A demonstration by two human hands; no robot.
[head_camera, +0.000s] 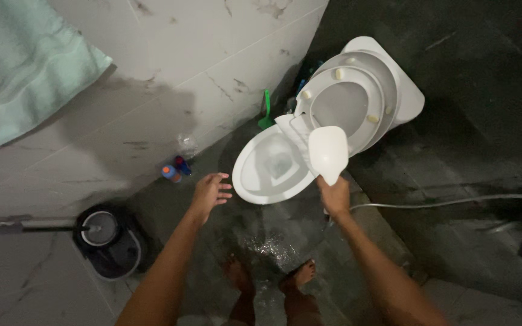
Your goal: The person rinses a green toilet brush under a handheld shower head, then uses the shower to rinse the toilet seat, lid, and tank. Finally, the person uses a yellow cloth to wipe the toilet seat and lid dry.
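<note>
The right hand (335, 196) gripped the handle of a white plastic scoop (328, 153), held up over the rim of the white ceramic toilet bowl (255, 175), whose seat and lid (357, 96) stood raised against the cistern. The left hand (209, 192) hung empty with fingers spread wide, just left of the bowl and not touching it. Below, two bare feet (273, 281) stood on the wet dark floor (273, 241) (water glistened between them). A round grey bucket (109, 238) sat by the marbled white wall (200, 60), small bottles (173, 170) near it.
</note>
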